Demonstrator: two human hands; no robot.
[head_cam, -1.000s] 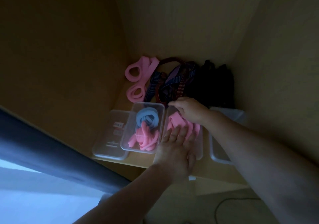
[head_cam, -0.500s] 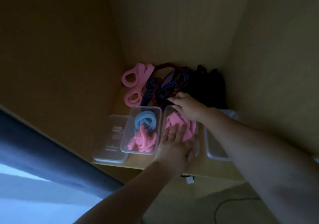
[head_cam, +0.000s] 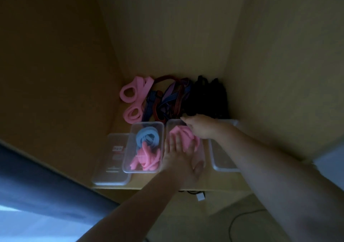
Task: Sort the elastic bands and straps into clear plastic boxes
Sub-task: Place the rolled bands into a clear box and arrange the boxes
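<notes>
Pink bands (head_cam: 183,139) lie in the middle clear box (head_cam: 170,128). The left hand (head_cam: 178,154) stays flat on them with straight fingers, pressing down as it did a second ago. The right hand (head_cam: 202,128) has kept to the box's far end, its fingertips now at the rim just beside the striped straps (head_cam: 171,100). I cannot tell in this dimness whether it pinches anything. I judge a strap comes next. Loose pink loops (head_cam: 134,92) and black straps (head_cam: 208,96) wait behind, unsorted.
</notes>
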